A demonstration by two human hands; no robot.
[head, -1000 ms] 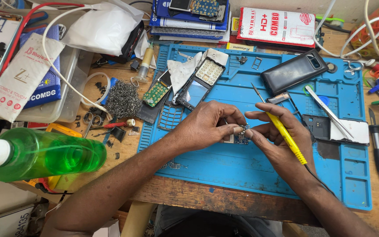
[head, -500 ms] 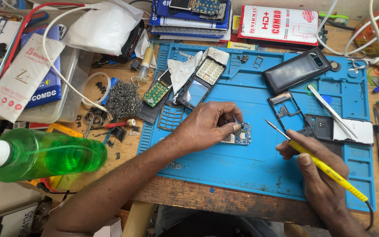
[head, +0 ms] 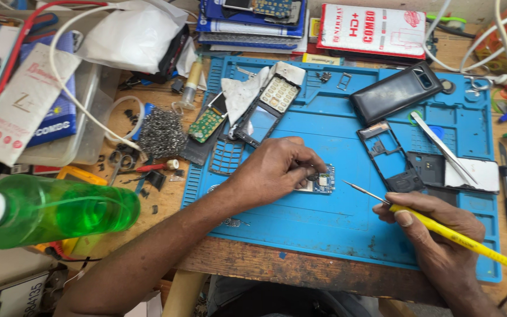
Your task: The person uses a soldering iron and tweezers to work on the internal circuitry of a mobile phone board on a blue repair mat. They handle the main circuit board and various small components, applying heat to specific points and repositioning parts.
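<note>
Left hand point(head: 277, 170): we pinned a small circuit board point(head: 323, 182) to the blue mat point(head: 324, 229), fingers curled down on it.
Right hand point(head: 435, 240): closed round a yellow soldering iron point(head: 441, 232), tip in the air just right of the board, not touching.
Mat top: black phone shell point(head: 395, 92), frame point(head: 388, 155), tweezers point(head: 441, 147), keypad point(head: 278, 94).
Clear box point(head: 68, 152), left of mat: holds flat packets point(head: 19, 105); rest hidden.
Green bottle point(head: 60, 210): lying at the near left, approx. full.

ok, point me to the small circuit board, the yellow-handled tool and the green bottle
small circuit board point(head: 324, 182): head view, on its exposed right end beside the left hand.
yellow-handled tool point(head: 441, 233): head view, mid-handle, just past the right hand's thumb.
green bottle point(head: 71, 210): head view, middle of its body.
</note>
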